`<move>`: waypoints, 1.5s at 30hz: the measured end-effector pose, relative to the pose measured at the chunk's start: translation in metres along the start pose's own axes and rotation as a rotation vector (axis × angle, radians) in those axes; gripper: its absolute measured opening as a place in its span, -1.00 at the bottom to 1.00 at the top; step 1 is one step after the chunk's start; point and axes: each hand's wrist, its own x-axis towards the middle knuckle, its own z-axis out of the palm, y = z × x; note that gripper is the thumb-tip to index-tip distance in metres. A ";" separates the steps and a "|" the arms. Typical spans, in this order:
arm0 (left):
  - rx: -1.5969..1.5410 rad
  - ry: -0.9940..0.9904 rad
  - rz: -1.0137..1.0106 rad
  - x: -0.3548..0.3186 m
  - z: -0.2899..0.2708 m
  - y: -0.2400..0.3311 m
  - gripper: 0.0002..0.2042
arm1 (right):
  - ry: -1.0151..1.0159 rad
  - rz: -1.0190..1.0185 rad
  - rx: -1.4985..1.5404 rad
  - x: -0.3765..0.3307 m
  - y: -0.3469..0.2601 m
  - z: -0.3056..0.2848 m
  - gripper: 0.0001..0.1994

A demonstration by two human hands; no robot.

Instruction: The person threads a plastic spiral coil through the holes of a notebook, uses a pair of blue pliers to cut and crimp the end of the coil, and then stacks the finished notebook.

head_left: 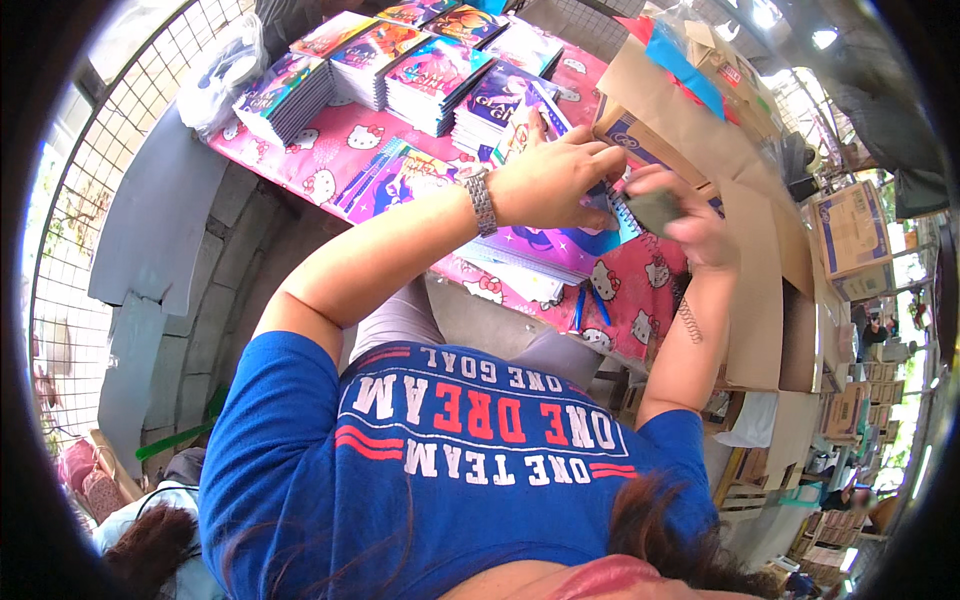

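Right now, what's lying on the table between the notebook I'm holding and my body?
In the head view, two blue pens lie on the pink tablecloth, below the notebook, toward the table's near edge.

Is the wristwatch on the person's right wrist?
No, the metal wristwatch sits on the left wrist, just behind the left hand on the notebook.

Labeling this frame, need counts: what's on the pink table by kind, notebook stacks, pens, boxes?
Notebook stacks along the far edge: 7 in view, more may be cut off
Blue pens on the pink tablecloth: 2
Spiral notebook held between left hand and right hand: 1
Open cardboard box: 1
Total: 11
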 end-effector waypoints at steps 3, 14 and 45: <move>0.020 0.049 0.005 0.001 0.004 -0.001 -0.51 | 0.111 0.017 -0.047 0.002 -0.004 0.000 -0.37; 0.147 0.154 -0.028 0.001 -0.002 -0.046 -0.54 | 0.020 0.157 -0.251 0.036 -0.004 -0.020 -0.36; -0.048 0.213 -0.011 -0.008 -0.026 -0.078 -0.68 | -0.103 0.154 -0.145 0.091 0.016 -0.020 -0.43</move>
